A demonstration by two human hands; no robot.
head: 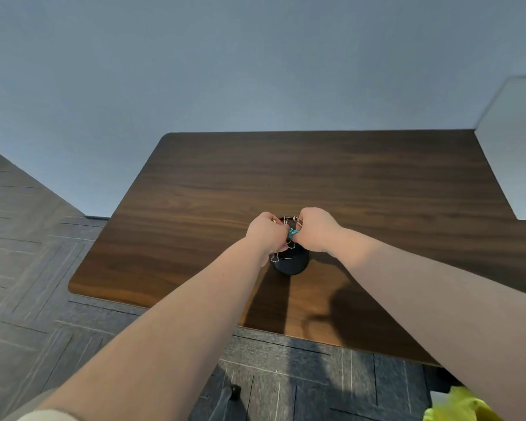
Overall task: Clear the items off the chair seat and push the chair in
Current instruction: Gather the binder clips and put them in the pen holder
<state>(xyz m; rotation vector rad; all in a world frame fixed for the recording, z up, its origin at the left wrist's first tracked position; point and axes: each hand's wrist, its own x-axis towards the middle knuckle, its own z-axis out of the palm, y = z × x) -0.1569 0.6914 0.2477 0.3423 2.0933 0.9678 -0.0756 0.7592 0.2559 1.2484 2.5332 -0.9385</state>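
Observation:
A black round holder (292, 264) stands on the dark wooden desk (195, 208), near its front edge. Both hands are bunched right over its mouth. My left hand (266, 233) and my right hand (313, 229) hold binder clips (292, 233): a teal one shows between the fingers, and silver wire handles stick out below and above. Which hand holds which clip cannot be told. A black chair base with a castor (235, 391) shows at the bottom, below the desk edge; the seat is out of sight.
A grey wall rises behind the desk. A white panel (516, 147) stands at the desk's right end. Grey carpet tiles (28, 268) cover the floor on the left and in front. Something bright yellow-green (456, 405) lies at the bottom right corner.

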